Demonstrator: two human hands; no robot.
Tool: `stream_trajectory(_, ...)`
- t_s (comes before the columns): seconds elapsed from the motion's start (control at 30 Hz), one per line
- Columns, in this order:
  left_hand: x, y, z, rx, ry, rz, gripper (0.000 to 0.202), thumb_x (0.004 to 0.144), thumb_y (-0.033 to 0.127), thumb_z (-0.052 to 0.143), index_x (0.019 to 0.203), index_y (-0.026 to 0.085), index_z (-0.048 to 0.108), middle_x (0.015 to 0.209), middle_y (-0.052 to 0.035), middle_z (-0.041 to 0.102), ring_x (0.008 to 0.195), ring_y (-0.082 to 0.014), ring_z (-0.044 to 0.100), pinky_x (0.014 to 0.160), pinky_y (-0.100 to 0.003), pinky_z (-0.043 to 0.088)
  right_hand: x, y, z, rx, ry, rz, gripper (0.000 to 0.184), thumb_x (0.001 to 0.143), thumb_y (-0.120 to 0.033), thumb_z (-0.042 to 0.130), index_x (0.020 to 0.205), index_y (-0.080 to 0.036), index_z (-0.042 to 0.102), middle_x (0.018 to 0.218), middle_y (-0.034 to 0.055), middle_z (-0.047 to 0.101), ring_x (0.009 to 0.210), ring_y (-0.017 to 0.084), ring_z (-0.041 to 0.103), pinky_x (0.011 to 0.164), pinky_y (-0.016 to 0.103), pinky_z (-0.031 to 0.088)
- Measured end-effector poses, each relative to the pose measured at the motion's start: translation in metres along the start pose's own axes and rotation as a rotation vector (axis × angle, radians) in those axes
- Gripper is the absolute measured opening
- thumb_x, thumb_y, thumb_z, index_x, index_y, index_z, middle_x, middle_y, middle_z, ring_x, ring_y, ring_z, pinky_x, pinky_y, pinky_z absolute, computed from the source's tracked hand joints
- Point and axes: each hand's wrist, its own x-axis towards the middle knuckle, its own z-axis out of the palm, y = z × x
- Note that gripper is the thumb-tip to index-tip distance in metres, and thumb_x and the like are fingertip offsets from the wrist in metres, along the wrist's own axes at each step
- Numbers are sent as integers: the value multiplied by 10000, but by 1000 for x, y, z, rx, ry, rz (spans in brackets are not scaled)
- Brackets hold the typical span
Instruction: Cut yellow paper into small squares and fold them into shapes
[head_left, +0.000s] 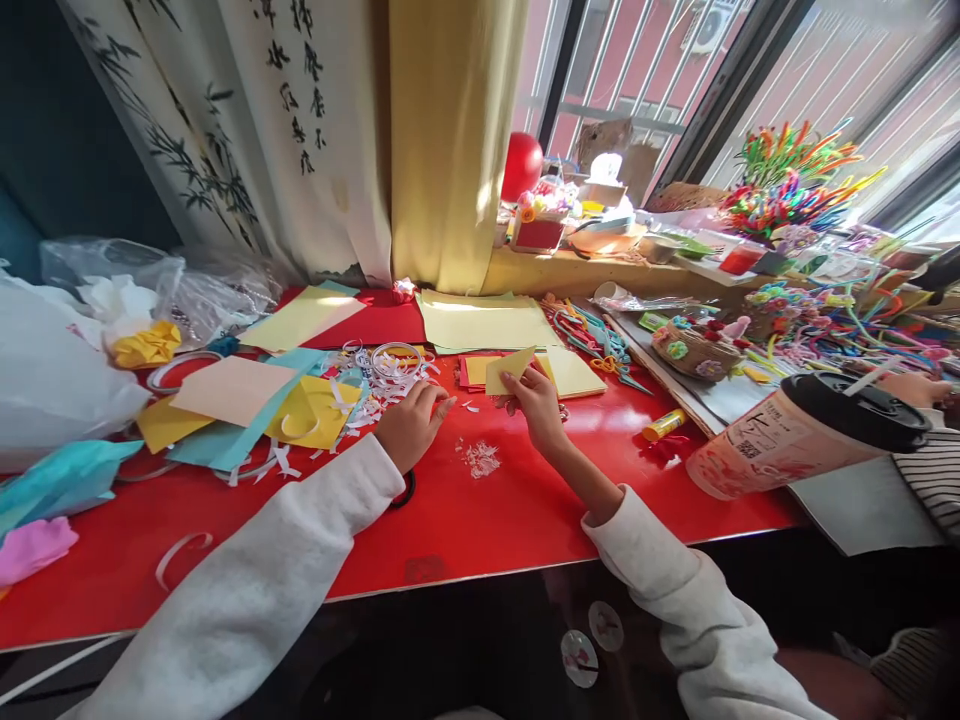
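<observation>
My right hand point(534, 400) pinches a small piece of pale yellow paper point(501, 374), its top corner pointing up to the right. To the left, my left hand point(414, 425) hovers over the red table with its fingers curled together; anything between them is too small or hidden to make out. Between and below the hands lies a little pile of white paper scraps point(480, 459). Behind the right hand rests a stack of pale yellow square paper point(576, 374), with red and orange sheets beside it. White paper strips point(382, 385) are heaped past the left hand.
At right a lidded drink cup point(787, 435) stands near a yellow glue stick point(664, 426). Scissors point(606, 362) lie behind. Coloured sheets point(232, 390) and plastic bags point(60, 370) crowd the left. Another person's striped sleeve point(930, 470) shows at the right edge.
</observation>
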Motion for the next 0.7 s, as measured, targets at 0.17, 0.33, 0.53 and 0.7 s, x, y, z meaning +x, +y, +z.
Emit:
stream_trajectory(0.17,2,-5,9,-158,64,-27,325,872,410,453,1083,165,491,1038,-90,575,770,-158,556,734,-304,445,-6,1,7,-88,-122,14,324,712,-443,646,767,-142,539,616,-17,557,436,73,530,360,172,327)
stream_trajectory(0.33,3,-4,10,-323,-130,-131,354,776,493,551,897,161,568,755,-8,586,579,-119,490,579,-255,394,-16,7,21,-168,-443,97,338,721,-456,640,699,-136,533,559,-30,519,404,58,498,350,163,335)
stream_trajectory(0.53,5,-16,12,-648,-120,-388,355,670,496,660,747,163,565,502,41,528,484,-124,497,533,-248,373,-19,9,24,49,-376,184,362,687,-399,684,907,-156,531,709,0,609,567,126,634,423,191,462)
stream_trajectory(0.7,6,-18,14,-793,-149,-450,451,592,529,701,792,140,591,556,27,563,489,-135,539,504,-252,419,-18,9,22,19,-320,182,291,665,-344,691,815,-126,569,656,-2,601,492,101,605,386,174,431)
